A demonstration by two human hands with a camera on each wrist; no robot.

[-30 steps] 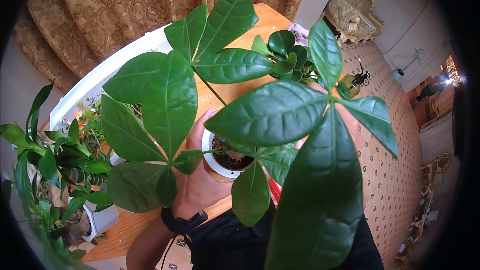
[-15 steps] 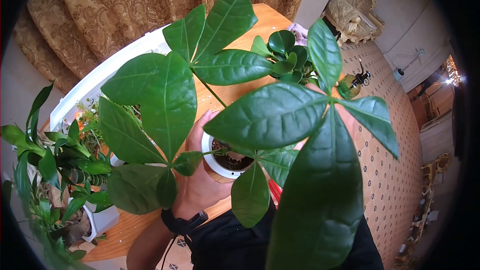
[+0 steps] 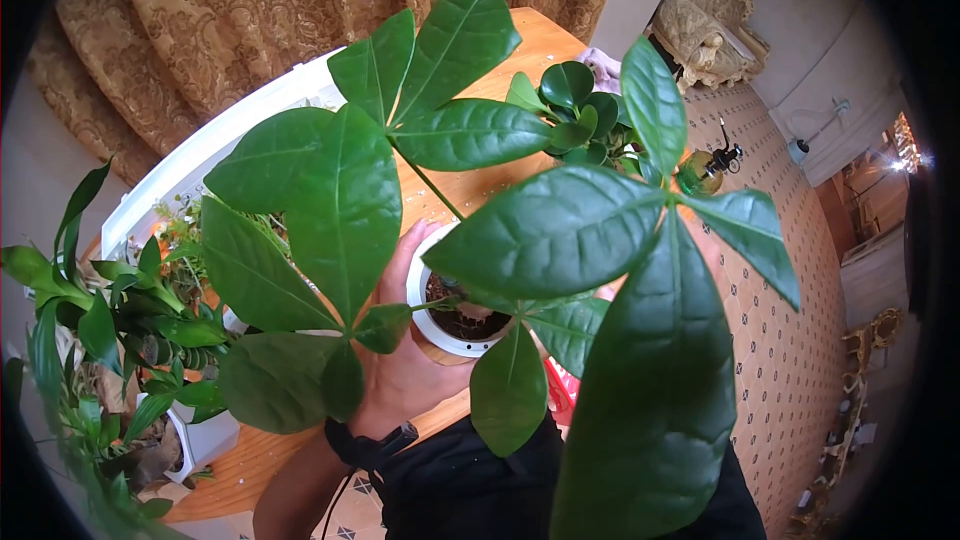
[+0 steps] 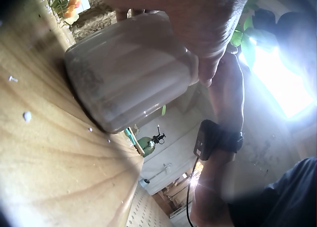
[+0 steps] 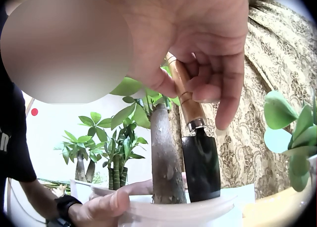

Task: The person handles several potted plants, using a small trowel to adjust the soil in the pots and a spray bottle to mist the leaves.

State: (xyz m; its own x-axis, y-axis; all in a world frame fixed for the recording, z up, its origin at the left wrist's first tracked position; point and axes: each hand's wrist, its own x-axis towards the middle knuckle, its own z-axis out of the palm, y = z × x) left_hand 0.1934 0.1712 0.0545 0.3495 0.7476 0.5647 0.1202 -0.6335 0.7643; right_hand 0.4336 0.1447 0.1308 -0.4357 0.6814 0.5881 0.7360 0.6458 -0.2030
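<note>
A white pot (image 4: 133, 68) with dark soil (image 3: 468, 322) stands at the table's near edge. My left hand (image 3: 405, 375) grips the pot's side, fingers and thumb spread around its wall. Out of the pot rises a thick grey-brown trunk (image 5: 166, 157) with broad green leaves (image 3: 545, 230), which hide much of the pot and most of my right hand in the head view. In the right wrist view my right hand (image 5: 203, 48) holds a small trowel (image 5: 200, 162) by its wooden handle. The black blade points down inside the rim, right beside the trunk.
Leafy potted plants (image 3: 90, 330) crowd the left, and a round-leaved plant (image 3: 580, 115) stands behind the pot. A white tray (image 3: 190, 160) lines the table's back. White crumbs dot the wooden table (image 4: 54, 138). A green spray bottle (image 3: 700, 172) stands at right.
The leaves dipped slightly left, then shifted a little to the right along with the pot. More of a red object shows beneath them. My left hand keeps its grip on the pot.
</note>
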